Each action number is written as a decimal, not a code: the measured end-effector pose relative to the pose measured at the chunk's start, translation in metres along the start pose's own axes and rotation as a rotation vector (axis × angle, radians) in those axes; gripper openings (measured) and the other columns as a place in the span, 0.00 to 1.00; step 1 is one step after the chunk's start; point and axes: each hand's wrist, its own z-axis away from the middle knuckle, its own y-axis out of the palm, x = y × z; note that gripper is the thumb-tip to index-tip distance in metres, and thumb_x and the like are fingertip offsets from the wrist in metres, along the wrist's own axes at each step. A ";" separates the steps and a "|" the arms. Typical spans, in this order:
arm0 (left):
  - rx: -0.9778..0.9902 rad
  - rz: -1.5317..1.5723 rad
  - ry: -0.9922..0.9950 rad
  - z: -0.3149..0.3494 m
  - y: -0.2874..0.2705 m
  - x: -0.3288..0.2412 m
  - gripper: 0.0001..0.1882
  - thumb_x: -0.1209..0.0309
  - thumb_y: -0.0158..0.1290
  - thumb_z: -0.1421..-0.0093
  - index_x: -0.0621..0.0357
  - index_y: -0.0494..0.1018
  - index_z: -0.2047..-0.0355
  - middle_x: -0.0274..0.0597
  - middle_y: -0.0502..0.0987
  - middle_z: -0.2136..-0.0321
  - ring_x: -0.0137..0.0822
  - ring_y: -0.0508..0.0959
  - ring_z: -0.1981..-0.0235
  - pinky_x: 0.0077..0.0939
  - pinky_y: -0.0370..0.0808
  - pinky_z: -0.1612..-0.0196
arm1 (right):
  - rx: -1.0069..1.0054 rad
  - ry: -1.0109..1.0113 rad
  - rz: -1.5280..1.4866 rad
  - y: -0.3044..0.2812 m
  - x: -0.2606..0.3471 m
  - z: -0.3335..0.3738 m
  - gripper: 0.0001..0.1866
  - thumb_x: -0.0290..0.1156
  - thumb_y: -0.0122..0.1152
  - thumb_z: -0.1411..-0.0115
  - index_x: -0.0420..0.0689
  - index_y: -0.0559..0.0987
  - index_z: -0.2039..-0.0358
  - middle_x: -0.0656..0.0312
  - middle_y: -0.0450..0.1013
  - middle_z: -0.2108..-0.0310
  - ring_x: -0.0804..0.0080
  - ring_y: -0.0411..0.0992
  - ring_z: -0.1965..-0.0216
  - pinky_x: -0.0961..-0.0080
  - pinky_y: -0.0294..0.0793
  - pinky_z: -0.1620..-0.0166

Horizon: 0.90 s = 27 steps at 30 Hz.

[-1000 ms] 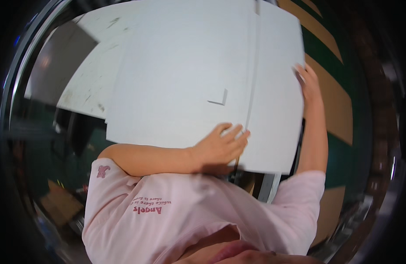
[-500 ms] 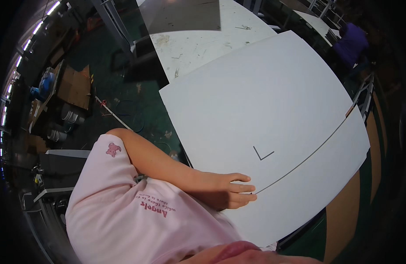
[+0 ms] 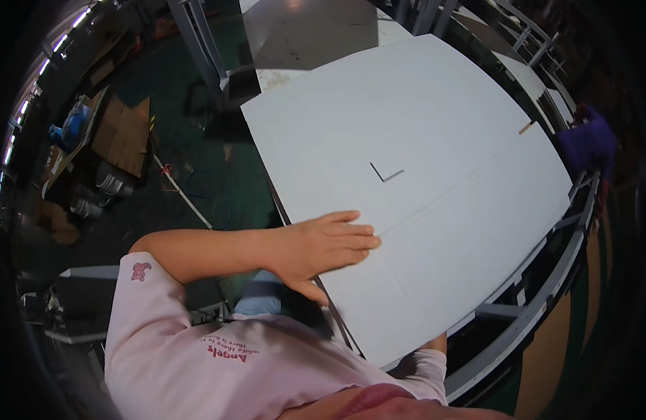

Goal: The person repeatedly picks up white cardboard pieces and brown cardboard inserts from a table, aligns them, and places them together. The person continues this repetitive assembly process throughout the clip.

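Note:
A large white board or sheet fills the middle of the view, with a dark L-shaped slit and a faint straight crease across it. My left hand lies flat on the board's near left part, palm down. Its fingers are stretched out and reach the crease's lower end; the thumb hangs by the left edge. My right forearm, in a pink sleeve, comes up at the near right edge. The board hides my right hand and its fingers.
A metal frame rail runs below the board's right side. Beyond the far edge lies a grey sheet on a white surface. Cardboard boxes stand at left, and a person in purple is at far right.
The dark seam across the board has become a faint crease. The board sits farther up in view. My left hand has moved up and left, and my right forearm has appeared at the near edge.

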 end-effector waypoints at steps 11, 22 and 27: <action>-0.102 -0.091 -0.174 0.128 -0.205 0.258 0.29 0.51 0.56 0.45 0.63 0.70 0.53 0.50 0.68 0.44 0.51 0.64 0.39 0.51 0.56 0.36 | 0.233 0.141 0.058 0.336 -0.043 -0.196 0.26 0.37 0.54 0.37 0.37 0.67 0.42 0.51 0.69 0.46 0.62 0.69 0.47 0.68 0.68 0.44; -0.081 -0.289 -0.366 0.226 -0.373 0.533 0.23 0.62 0.53 0.42 0.59 0.70 0.49 0.44 0.66 0.41 0.50 0.59 0.36 0.48 0.53 0.35 | 0.320 0.118 -0.026 0.673 -0.043 -0.429 0.27 0.38 0.56 0.38 0.37 0.67 0.42 0.50 0.69 0.45 0.62 0.69 0.47 0.68 0.68 0.45; 0.026 -0.569 -0.490 0.254 -0.460 0.686 0.24 0.58 0.48 0.36 0.53 0.66 0.42 0.46 0.62 0.38 0.51 0.59 0.37 0.45 0.54 0.35 | 0.311 0.018 -0.091 0.836 -0.025 -0.566 0.28 0.39 0.56 0.38 0.37 0.67 0.42 0.50 0.68 0.45 0.62 0.69 0.47 0.68 0.68 0.45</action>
